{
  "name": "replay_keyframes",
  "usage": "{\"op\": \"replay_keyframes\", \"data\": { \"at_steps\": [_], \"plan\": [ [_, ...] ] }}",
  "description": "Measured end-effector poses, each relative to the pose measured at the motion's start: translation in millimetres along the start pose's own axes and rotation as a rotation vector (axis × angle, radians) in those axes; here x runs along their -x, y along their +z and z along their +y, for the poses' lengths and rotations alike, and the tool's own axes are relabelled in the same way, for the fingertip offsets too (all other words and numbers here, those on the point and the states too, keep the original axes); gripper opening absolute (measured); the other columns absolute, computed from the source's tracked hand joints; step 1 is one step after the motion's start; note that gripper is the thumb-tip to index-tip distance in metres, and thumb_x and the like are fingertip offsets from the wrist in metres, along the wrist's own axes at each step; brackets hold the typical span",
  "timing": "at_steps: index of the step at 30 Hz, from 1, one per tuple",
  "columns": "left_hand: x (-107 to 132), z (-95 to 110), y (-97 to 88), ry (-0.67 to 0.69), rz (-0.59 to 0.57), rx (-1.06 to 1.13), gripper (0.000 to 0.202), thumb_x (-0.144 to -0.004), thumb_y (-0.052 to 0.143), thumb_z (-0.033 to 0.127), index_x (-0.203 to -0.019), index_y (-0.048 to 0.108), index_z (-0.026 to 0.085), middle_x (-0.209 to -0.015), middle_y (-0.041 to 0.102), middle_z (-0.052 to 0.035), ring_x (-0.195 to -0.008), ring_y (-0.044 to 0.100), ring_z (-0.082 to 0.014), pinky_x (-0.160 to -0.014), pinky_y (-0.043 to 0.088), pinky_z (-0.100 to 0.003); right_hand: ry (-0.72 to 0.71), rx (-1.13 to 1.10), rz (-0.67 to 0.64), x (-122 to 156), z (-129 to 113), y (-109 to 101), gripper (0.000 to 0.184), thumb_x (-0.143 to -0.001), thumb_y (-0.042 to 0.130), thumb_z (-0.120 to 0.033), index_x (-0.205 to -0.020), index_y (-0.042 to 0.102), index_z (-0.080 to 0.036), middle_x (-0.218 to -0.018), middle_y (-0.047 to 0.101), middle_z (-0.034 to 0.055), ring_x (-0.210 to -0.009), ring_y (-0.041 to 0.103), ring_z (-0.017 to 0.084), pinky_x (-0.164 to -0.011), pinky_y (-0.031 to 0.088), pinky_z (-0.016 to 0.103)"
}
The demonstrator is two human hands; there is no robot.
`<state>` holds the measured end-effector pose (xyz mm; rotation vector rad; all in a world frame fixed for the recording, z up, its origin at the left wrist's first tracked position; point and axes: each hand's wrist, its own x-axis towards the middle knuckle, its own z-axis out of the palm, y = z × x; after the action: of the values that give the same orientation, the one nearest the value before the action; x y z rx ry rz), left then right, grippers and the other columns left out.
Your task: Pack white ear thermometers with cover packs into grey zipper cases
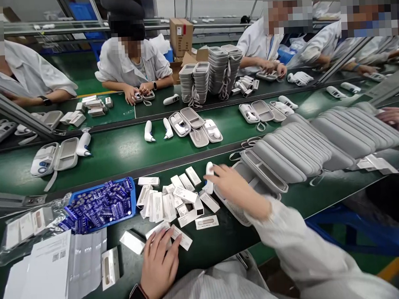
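Note:
My left hand (160, 266), with a smartwatch (137, 298) on its wrist, lies at the bottom of the view, its fingers curled on a white carton (158, 230). Loose white cartons (162, 199) are scattered just above it on the dark green bench. My right hand (234, 187) reaches in from the right, its fingertips against a white thermometer (209, 169). That thermometer stands partly hidden behind the fingers. Just right of it, an open grey zip case (265, 171) with a mesh inner side lies under my right wrist.
A blue tray (102, 202) holds several blue battery packs beside a plastic bag (27, 229). Printed leaflets (43, 275) lie at the lower left. Grey cases (325, 144) stand in a long overlapping row on a green conveyor belt (120, 157). Co-workers handle similar items beyond.

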<state>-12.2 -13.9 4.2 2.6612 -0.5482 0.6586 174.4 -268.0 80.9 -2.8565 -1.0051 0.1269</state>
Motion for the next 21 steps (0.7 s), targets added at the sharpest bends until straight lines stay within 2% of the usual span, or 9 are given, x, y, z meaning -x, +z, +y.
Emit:
{"op": "replay_keyframes", "data": {
  "at_steps": [2, 5, 8, 11, 14, 16, 18, 19, 21],
  "plan": [
    [-14.6, 8.9, -9.9, 0.054, 0.013, 0.079, 0.031, -0.092, 0.048, 0.006, -0.113, 0.068, 0.017, -0.120, 0.070, -0.0121, -0.117, 0.058, -0.0284, -0.100, 0.041, -0.046, -0.202, 0.209, -0.057, -33.7, 23.2, 4.4, 0.042, -0.086, 0.049, 0.002, -0.119, 0.069, -0.015, -0.142, 0.055, 0.0193, -0.133, 0.047, 0.039, -0.100, 0.042, 0.053],
    [-44.2, 23.0, -25.2, 0.147, -0.015, 0.172, 0.031, -0.092, 0.047, 0.006, -0.113, 0.067, 0.015, -0.115, 0.072, -0.0095, -0.110, 0.060, -0.0248, -0.098, 0.041, -0.042, -0.394, 0.254, -0.171, -66.1, 39.4, 12.5, 0.025, -0.086, 0.057, -0.001, -0.092, 0.075, -0.018, -0.116, 0.071, 0.0113, -0.125, 0.055, 0.030, -0.106, 0.037, 0.048],
    [-81.6, 32.3, -27.6, 0.212, -0.103, 0.171, 0.027, -0.096, 0.046, 0.011, -0.113, 0.067, 0.016, -0.108, 0.074, -0.0053, -0.100, 0.062, -0.0216, -0.094, 0.041, -0.039, -0.419, 0.273, -0.163, -70.5, 50.0, -4.3, 0.021, -0.086, 0.058, -0.003, -0.091, 0.073, -0.017, -0.098, 0.074, 0.0098, -0.110, 0.062, 0.026, -0.109, 0.033, 0.049],
    [-122.6, 40.3, -4.4, 0.249, -0.307, 0.053, 0.029, -0.098, 0.047, 0.013, -0.121, 0.064, 0.016, -0.114, 0.072, -0.0063, -0.101, 0.063, -0.0227, -0.093, 0.044, -0.041, -0.323, 0.199, 0.008, -52.6, 68.3, -42.9, 0.024, -0.090, 0.055, -0.009, -0.107, 0.070, -0.016, -0.115, 0.070, 0.0130, -0.115, 0.060, 0.029, -0.114, 0.024, 0.058],
    [-156.7, 55.2, 25.9, 0.300, -0.599, -0.108, 0.035, -0.096, 0.050, 0.012, -0.128, 0.061, 0.013, -0.129, 0.066, -0.0135, -0.120, 0.058, -0.0290, -0.105, 0.041, -0.050, -0.120, -0.147, 0.190, -14.2, 83.0, -73.3, 0.030, -0.090, 0.060, -0.024, -0.120, 0.065, -0.019, -0.122, 0.068, 0.0111, -0.114, 0.062, 0.029, -0.110, 0.037, 0.052],
    [-172.2, 65.7, 29.5, 0.314, -0.680, -0.127, 0.033, -0.094, 0.054, 0.015, -0.125, 0.064, 0.014, -0.132, 0.065, -0.0150, -0.128, 0.054, -0.0315, -0.110, 0.037, -0.054, 0.062, -0.484, 0.268, 21.0, 81.0, -76.0, 0.041, -0.088, 0.064, -0.037, -0.126, 0.061, -0.021, -0.125, 0.067, 0.0116, -0.114, 0.062, 0.030, -0.100, 0.048, 0.045],
    [-184.5, 66.5, 14.0, 0.274, -0.676, -0.051, 0.028, -0.092, 0.056, 0.018, -0.119, 0.067, 0.017, -0.126, 0.067, -0.0119, -0.125, 0.056, -0.0303, -0.109, 0.040, -0.051, 0.264, -0.878, 0.336, 57.3, 69.5, -61.3, 0.042, -0.085, 0.067, -0.047, -0.119, 0.064, -0.024, -0.118, 0.069, 0.0108, -0.105, 0.066, 0.030, -0.088, 0.054, 0.040],
    [-191.2, 60.3, 1.0, 0.229, -0.684, -0.004, 0.027, -0.092, 0.055, 0.016, -0.115, 0.067, 0.019, -0.120, 0.069, -0.0097, -0.120, 0.059, -0.0286, -0.105, 0.044, -0.048, 0.370, -1.098, 0.301, 73.2, 61.8, -48.3, 0.040, -0.085, 0.067, -0.050, -0.117, 0.066, -0.025, -0.112, 0.071, 0.0103, -0.100, 0.068, 0.029, -0.084, 0.055, 0.039],
    [-209.4, 30.9, -27.6, 0.059, -0.768, 0.007, 0.022, -0.089, 0.054, 0.011, -0.099, 0.071, 0.020, -0.101, 0.072, -0.0073, -0.097, 0.067, -0.0264, -0.089, 0.052, -0.043, 0.499, -1.539, 0.343, 95.9, 45.8, -15.9, 0.045, -0.082, 0.067, -0.061, -0.112, 0.067, -0.028, -0.097, 0.071, 0.0086, -0.086, 0.069, 0.026, -0.074, 0.056, 0.037]
  ]
}}
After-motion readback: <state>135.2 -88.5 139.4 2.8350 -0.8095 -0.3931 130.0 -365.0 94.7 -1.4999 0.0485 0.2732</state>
